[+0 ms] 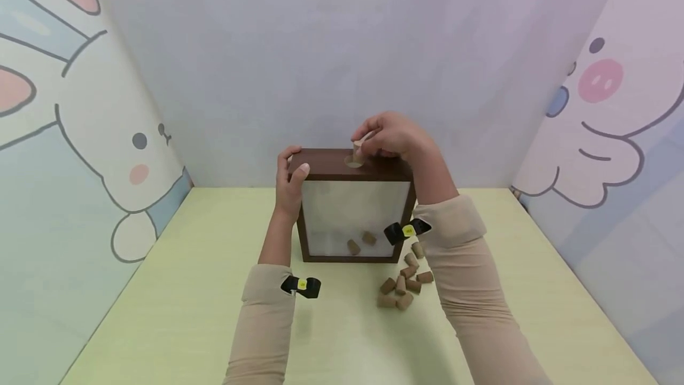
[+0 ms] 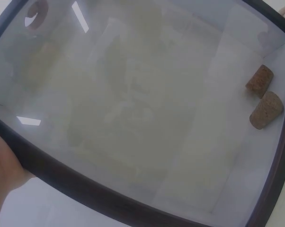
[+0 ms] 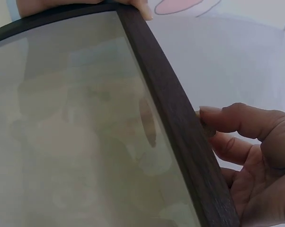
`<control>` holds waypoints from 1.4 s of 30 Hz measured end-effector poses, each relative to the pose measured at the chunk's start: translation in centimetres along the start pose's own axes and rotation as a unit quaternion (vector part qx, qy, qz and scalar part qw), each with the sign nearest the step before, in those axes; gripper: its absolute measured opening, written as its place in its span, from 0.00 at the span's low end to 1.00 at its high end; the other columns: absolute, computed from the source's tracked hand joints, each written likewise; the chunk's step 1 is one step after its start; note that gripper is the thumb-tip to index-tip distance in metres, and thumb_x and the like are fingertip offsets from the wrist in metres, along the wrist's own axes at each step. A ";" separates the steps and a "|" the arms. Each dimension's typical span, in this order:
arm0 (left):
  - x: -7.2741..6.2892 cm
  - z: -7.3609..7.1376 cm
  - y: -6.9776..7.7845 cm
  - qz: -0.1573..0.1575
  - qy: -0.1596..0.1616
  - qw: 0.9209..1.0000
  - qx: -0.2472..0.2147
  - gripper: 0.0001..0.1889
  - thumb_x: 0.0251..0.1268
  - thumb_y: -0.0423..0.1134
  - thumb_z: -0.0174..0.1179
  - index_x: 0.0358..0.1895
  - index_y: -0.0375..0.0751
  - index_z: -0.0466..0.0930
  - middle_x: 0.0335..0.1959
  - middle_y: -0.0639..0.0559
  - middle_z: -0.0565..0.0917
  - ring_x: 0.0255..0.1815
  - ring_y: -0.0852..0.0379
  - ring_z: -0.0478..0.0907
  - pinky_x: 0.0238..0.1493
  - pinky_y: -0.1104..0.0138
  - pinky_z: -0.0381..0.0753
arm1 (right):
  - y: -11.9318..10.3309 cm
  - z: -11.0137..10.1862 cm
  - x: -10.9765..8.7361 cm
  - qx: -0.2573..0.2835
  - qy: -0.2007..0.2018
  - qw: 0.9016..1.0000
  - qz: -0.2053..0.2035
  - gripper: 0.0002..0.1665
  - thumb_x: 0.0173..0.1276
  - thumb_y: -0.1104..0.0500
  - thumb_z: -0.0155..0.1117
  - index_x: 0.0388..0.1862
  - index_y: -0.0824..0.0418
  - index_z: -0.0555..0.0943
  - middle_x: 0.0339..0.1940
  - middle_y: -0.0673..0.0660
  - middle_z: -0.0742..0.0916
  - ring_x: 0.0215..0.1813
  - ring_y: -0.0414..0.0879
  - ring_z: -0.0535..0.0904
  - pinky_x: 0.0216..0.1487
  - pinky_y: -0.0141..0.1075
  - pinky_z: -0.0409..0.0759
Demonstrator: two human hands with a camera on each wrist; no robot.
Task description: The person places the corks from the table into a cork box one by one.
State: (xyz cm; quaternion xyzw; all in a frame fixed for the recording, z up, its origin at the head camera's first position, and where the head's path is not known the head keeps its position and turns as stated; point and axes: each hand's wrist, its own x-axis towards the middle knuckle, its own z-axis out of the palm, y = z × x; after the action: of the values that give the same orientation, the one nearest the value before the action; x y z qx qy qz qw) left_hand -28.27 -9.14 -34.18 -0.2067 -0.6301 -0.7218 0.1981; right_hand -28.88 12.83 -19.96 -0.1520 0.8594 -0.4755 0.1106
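A dark brown shadow box point(image 1: 326, 162) with a clear front stands upright on the table. My right hand point(image 1: 395, 135) pinches a cork point(image 1: 357, 148) between thumb and fingers, right over the round hole point(image 1: 352, 162) in the box's top. In the right wrist view that cork is mostly hidden behind the frame and the fingers of my right hand point(image 3: 256, 146). My left hand point(image 1: 290, 183) grips the top left corner of the box, thumb in front and fingers on top. Inside, two corks point(image 2: 266, 109) lie on the bottom, towards the right in the head view.
Several loose corks point(image 1: 402, 285) lie in a pile on the pale yellow-green table point(image 1: 342, 337), by the box's lower right corner. Behind the box rises a pale wall point(image 1: 299, 64). Side panels with a cartoon rabbit point(image 1: 112, 111) and a cartoon pig point(image 1: 609, 111) flank the table.
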 end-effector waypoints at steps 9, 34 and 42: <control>0.0 0.1 -0.5 -0.001 0.005 1.000 0.003 0.32 0.55 0.51 0.51 0.62 0.39 0.59 0.59 0.48 0.62 0.54 0.54 0.60 0.52 0.56 0.57 | 0.6 0.6 0.0 -0.043 -0.014 0.999 -0.017 0.17 0.55 0.65 0.67 0.46 0.60 0.81 0.37 0.57 0.85 0.38 0.49 0.78 0.40 0.39 0.73; 0.4 0.0 -0.3 -0.022 0.005 1.000 0.016 0.33 0.55 0.52 0.51 0.64 0.40 0.58 0.62 0.50 0.58 0.55 0.53 0.58 0.51 0.55 0.57 | 8.7 1.9 -9.8 0.084 0.137 0.938 -0.307 0.13 0.60 0.76 0.58 0.44 0.74 0.77 0.40 0.63 0.81 0.35 0.46 0.76 0.32 0.32 0.73; 0.0 0.2 -0.6 -0.021 0.000 1.000 0.013 0.33 0.56 0.50 0.50 0.64 0.40 0.58 0.61 0.50 0.59 0.55 0.54 0.59 0.52 0.56 0.57 | 12.1 4.1 -10.7 0.172 0.198 0.917 -0.299 0.11 0.61 0.76 0.57 0.43 0.78 0.75 0.37 0.63 0.80 0.37 0.44 0.75 0.36 0.30 0.74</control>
State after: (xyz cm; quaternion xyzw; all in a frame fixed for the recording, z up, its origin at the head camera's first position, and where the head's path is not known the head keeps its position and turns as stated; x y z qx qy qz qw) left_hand -28.59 -8.90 -34.63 -0.1909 -0.6438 -0.7175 0.1854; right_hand -19.44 19.60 -31.95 -0.2835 0.6829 -0.6474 -0.1849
